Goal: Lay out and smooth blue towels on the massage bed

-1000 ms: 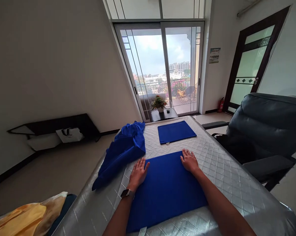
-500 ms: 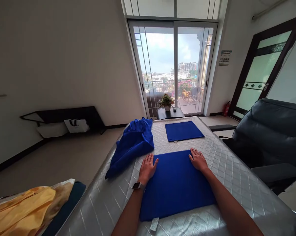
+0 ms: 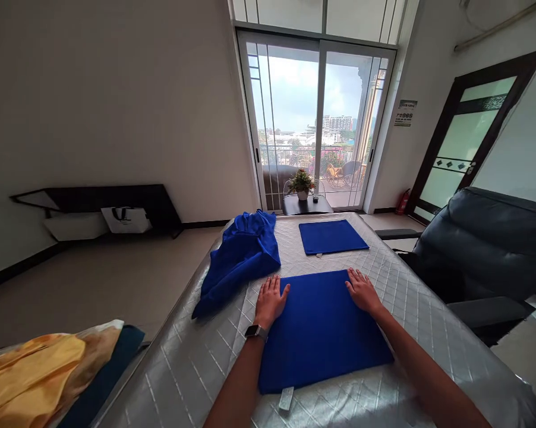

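Note:
A flat blue cloth piece, roughly rectangular with a white tag at its near edge, lies on the silver quilted mattress. My left hand rests flat on its far left corner, fingers stretched out, a watch on the wrist. At the far right corner my right hand lies flat too, fingers pointing away from me. Beyond it is a second, smaller-looking flat blue cloth piece. A crumpled blue cloth lies to the left, close to my left fingertips.
A black recliner chair stands along the right side. Yellow and dark green fabric lies at the lower left. Past the mattress are a small table with a potted plant and a glass sliding door.
The camera view has shifted slightly. Both hands stay flat on the same far corners of the near blue cloth piece, and nothing on the mattress has visibly moved.

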Action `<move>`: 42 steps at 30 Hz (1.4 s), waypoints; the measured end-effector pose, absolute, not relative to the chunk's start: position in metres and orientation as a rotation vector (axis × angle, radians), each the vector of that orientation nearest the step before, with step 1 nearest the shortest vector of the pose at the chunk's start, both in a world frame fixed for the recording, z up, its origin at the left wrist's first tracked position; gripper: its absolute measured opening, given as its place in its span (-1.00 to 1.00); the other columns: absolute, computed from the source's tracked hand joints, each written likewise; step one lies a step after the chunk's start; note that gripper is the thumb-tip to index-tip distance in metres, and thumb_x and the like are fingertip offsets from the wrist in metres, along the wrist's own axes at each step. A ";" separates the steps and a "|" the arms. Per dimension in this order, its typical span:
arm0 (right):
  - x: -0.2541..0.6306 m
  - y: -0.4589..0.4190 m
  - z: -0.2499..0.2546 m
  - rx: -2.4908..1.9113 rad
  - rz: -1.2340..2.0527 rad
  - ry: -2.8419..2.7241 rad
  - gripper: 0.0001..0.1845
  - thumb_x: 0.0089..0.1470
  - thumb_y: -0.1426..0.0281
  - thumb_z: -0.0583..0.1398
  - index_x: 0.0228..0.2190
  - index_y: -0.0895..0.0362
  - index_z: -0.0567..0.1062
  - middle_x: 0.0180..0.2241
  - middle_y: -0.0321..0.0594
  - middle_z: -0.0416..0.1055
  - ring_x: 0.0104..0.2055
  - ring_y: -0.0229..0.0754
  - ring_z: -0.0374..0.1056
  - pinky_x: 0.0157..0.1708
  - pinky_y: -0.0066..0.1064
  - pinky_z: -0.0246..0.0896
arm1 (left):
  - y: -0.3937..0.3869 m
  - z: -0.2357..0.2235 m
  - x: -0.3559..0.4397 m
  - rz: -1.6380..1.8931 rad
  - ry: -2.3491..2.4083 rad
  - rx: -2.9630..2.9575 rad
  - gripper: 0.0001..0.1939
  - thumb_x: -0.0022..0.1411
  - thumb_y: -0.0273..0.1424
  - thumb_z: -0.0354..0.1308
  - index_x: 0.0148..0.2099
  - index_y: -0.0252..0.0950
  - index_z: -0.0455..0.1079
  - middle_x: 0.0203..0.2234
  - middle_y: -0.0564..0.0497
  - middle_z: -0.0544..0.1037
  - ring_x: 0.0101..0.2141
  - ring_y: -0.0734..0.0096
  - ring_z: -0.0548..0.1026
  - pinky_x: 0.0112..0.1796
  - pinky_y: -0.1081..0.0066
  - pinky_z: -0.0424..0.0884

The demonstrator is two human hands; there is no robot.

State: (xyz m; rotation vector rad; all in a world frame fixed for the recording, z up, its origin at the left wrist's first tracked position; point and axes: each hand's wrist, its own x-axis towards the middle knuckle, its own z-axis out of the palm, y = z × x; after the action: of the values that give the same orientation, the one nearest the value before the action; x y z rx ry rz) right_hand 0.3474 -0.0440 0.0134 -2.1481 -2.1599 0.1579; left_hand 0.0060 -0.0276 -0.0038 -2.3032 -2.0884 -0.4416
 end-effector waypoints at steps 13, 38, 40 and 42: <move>0.345 -0.063 0.001 -2.147 0.261 -2.171 -0.28 0.41 0.13 -0.25 0.45 0.16 -0.10 0.49 -0.31 -0.27 0.52 -0.15 -0.34 0.44 -0.12 -0.48 | -0.023 -0.005 0.004 -0.367 -2.057 -2.300 -0.22 0.48 0.03 -0.32 0.45 -0.43 0.11 0.41 -0.20 0.21 0.41 0.09 0.11 0.37 0.09 0.01; 0.349 -0.067 0.001 -2.064 0.266 -2.217 -0.31 0.39 0.25 -0.20 0.45 0.17 -0.09 0.49 -0.25 -0.27 0.52 -0.07 -0.34 0.44 -0.09 -0.45 | -0.071 0.004 0.219 -0.497 -1.568 -2.717 -0.31 0.53 -0.05 -0.33 0.45 -0.38 0.13 0.39 -0.22 0.24 0.40 0.14 0.13 0.35 0.04 0.14; 0.349 -0.066 0.000 -2.063 0.252 -2.211 -0.30 0.40 0.20 -0.21 0.45 0.19 -0.08 0.49 -0.23 -0.25 0.52 -0.05 -0.33 0.44 -0.09 -0.46 | -0.072 0.002 0.217 -0.470 -1.603 -2.717 -0.29 0.52 -0.05 -0.36 0.46 -0.39 0.10 0.40 -0.21 0.21 0.41 0.16 0.10 0.37 0.05 0.10; 0.348 -0.064 -0.001 -2.067 0.250 -2.196 -0.29 0.41 0.16 -0.21 0.45 0.19 -0.06 0.49 -0.20 -0.23 0.52 -0.05 -0.32 0.44 -0.08 -0.46 | -0.073 0.002 0.207 -0.442 -1.627 -2.710 -0.28 0.52 -0.04 -0.37 0.46 -0.40 0.09 0.41 -0.21 0.18 0.42 0.18 0.07 0.38 0.06 0.07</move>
State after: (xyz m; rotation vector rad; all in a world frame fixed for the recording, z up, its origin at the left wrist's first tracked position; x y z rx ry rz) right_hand 0.3485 -0.0645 -0.0006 -2.0667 -2.1965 0.2503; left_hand 0.2073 -0.0730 0.0021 -2.7103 -1.6266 -0.4420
